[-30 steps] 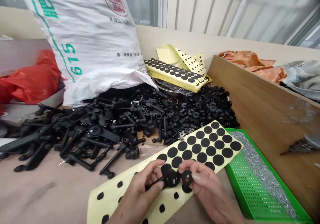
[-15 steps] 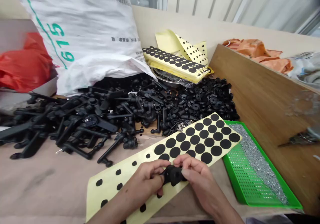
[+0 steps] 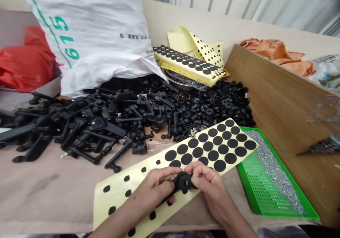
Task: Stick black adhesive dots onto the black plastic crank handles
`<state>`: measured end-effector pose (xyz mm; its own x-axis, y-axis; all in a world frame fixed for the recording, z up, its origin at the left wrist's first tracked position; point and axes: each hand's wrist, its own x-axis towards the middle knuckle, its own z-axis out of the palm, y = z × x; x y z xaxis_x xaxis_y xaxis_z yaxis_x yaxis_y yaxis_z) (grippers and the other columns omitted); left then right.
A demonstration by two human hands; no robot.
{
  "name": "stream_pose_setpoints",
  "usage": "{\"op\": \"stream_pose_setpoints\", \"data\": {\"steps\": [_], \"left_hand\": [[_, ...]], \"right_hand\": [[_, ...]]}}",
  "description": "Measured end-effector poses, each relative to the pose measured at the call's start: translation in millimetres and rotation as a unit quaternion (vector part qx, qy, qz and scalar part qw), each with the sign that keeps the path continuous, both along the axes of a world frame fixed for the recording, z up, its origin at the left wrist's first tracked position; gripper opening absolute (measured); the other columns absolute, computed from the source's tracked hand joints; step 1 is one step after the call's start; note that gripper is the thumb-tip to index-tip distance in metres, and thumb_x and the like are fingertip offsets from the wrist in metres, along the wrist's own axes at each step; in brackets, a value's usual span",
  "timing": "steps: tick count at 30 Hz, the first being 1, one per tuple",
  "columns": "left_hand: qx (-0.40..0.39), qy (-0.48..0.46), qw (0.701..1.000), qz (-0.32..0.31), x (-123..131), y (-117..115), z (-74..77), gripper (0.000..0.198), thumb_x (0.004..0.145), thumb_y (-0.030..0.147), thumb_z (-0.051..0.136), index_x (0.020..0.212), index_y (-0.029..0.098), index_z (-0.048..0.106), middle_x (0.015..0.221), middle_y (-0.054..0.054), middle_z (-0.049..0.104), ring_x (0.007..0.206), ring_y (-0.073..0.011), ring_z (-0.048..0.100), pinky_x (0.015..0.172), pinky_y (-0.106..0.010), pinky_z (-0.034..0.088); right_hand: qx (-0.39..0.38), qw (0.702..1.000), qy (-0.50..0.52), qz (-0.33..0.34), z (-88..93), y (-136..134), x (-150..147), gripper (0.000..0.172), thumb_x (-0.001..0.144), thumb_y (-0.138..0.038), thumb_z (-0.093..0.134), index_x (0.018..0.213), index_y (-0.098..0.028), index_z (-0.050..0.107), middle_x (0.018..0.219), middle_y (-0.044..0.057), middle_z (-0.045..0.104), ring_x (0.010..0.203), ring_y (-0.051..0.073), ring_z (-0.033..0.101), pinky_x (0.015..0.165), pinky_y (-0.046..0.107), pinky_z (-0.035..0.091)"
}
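A black plastic part with a round head is held between both hands, over a pale yellow sticker sheet. Fingers and thumb of my left hand close round its arm on the left. My right hand pinches the right edge of the round head with thumb and fingertips. A small light rectangular spot shows on the face of the head. Large black dots fill the sheet's right part, and smaller, sparser dots lie on its left part.
Heaped black plastic arms and small round black parts lie behind the sheet. A green tray of small metal pieces stands at right, beside a wooden board. Behind are a white sack and stacked sticker sheets.
The black part has turned in my fingers, so the face of its round head now shows with the light spot. The camera view has shifted slightly.
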<state>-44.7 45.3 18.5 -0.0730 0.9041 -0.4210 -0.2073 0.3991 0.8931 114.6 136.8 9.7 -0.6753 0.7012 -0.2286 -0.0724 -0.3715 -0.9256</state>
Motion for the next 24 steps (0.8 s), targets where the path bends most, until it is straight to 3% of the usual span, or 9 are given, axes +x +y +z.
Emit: {"op": "stream_pose_setpoints", "data": {"steps": [11, 24], "left_hand": [[0.021, 0.009, 1.0, -0.015, -0.2, -0.3, 0.0, 0.037, 0.076, 0.025, 0.054, 0.111, 0.018, 0.065, 0.09, -0.004, 0.067, 0.058, -0.0121, 0.055, 0.06, -0.026, 0.045], [-0.008, 0.003, 1.0, 0.03, 5.6, 1.9, -1.5, 0.046, 0.066, 0.028, 0.063, 0.109, 0.011, 0.063, 0.075, -0.003, 0.064, 0.054, -0.0125, 0.053, 0.057, -0.027, 0.043]], "right_hand": [[0.035, 0.999, -0.012, -0.007, -6.1, -2.1, 0.0, 0.014, 0.07, -0.025, 0.067, 0.061, -0.019, 0.057, 0.092, 0.005, 0.059, 0.086, 0.02, 0.052, 0.073, 0.027, 0.04], [0.059, 0.998, -0.004, -0.012, -9.5, -4.0, -0.2, 0.014, 0.073, -0.023, 0.064, 0.063, -0.019, 0.055, 0.088, 0.003, 0.058, 0.082, 0.018, 0.051, 0.072, 0.027, 0.039]]}}
